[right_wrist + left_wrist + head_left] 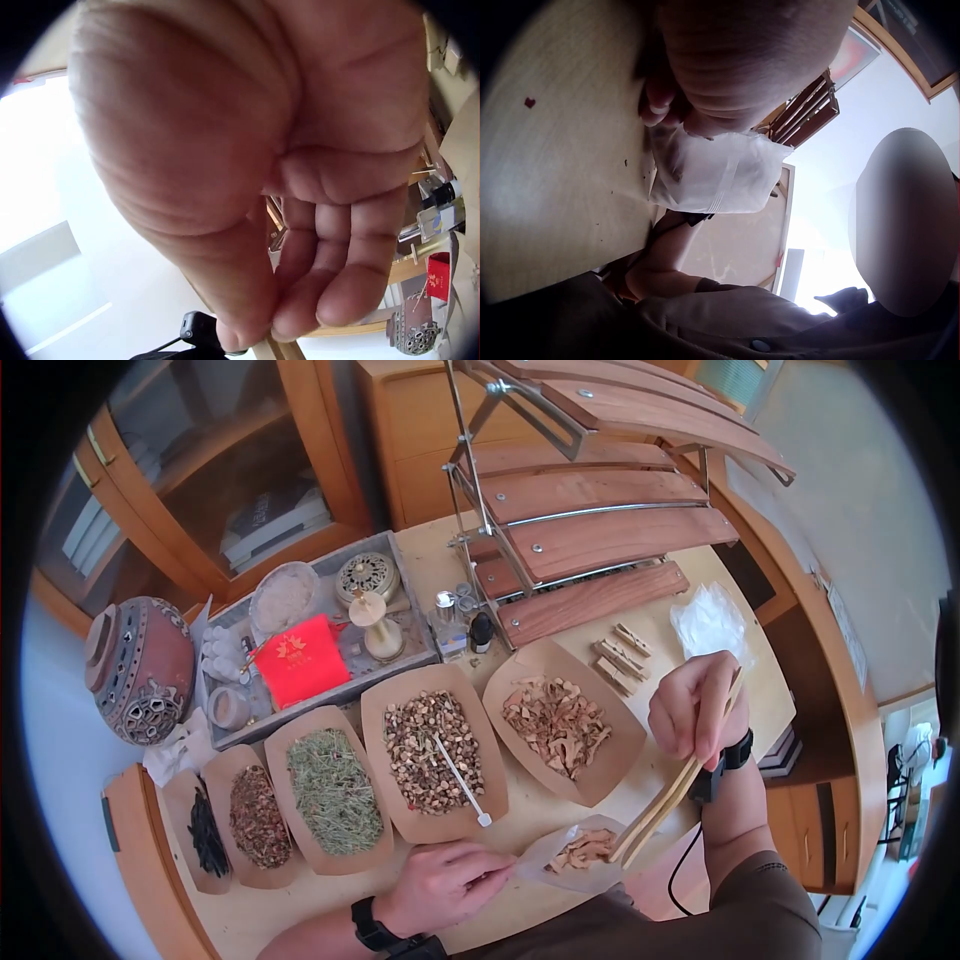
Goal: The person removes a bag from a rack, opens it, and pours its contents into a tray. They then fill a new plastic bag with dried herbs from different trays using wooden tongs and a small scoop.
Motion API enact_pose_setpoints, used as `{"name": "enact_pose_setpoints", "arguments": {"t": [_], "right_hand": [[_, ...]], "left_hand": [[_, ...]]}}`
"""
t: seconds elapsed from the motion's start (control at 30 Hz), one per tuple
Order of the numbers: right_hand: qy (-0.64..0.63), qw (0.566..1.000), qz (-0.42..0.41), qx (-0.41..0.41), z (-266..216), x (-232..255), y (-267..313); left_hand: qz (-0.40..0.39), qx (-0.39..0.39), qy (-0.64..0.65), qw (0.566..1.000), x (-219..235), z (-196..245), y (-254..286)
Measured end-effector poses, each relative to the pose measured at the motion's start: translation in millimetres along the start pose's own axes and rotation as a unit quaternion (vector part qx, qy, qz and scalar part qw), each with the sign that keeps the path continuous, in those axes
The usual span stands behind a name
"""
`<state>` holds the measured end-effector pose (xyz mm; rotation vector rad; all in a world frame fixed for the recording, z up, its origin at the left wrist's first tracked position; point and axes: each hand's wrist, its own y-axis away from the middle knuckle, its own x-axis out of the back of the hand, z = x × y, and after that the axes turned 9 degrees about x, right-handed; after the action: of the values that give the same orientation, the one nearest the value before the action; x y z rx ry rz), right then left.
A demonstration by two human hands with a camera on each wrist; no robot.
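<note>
The left hand (450, 885) pinches the edge of a small translucent white bag (545, 852), also visible in the left wrist view as a white pouch (720, 172) below the fingers. Pale dried slices (585, 850) lie in the bag's mouth. Wooden chopsticks (665, 810) are gripped by the right hand (700, 710), their tips at the bag's right side beside the slices. In the right wrist view the fingers (341, 292) are curled, with part of the chopsticks at the bottom. A paper tray (620, 770) of similar slices stands just beyond the bag.
Left of that tray stand several paper trays of dried herbs, one with a white scoop (463, 785) across it. Behind are a grey tray (425, 610) with a red packet (300, 660), small bottles, a slatted wooden rack (620, 540), clothespins (620, 660) and a clear plastic bag (710, 622).
</note>
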<state>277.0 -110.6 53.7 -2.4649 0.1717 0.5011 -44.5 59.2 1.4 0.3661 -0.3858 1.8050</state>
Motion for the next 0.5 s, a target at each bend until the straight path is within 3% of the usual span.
{"name": "enact_pose_setpoints", "arguments": {"t": [0.03,0.17,0.23,0.3,0.37,0.5], "right_hand": [[0.003,0.999,-0.046,-0.014,0,2,0],[-0.004,0.999,-0.037,0.030,5,2,-2],[-0.007,0.997,0.059,0.042,5,4,1],[0.008,0.996,0.066,0.052,8,8,0],[0.078,0.984,0.154,0.045,13,11,-2],[0.137,0.973,0.182,0.022,19,19,-1]], "left_hand": [[0.007,0.002,0.003,1.000,0,1,0],[-0.009,0.006,0.002,1.000,1,-1,1],[-0.015,0.009,0.010,1.000,1,-2,1],[-0.011,0.012,0.009,1.000,1,0,0],[-0.005,0.019,0.005,1.000,1,1,3],[-0.001,-0.007,-0.012,1.000,-1,-5,4]]}}
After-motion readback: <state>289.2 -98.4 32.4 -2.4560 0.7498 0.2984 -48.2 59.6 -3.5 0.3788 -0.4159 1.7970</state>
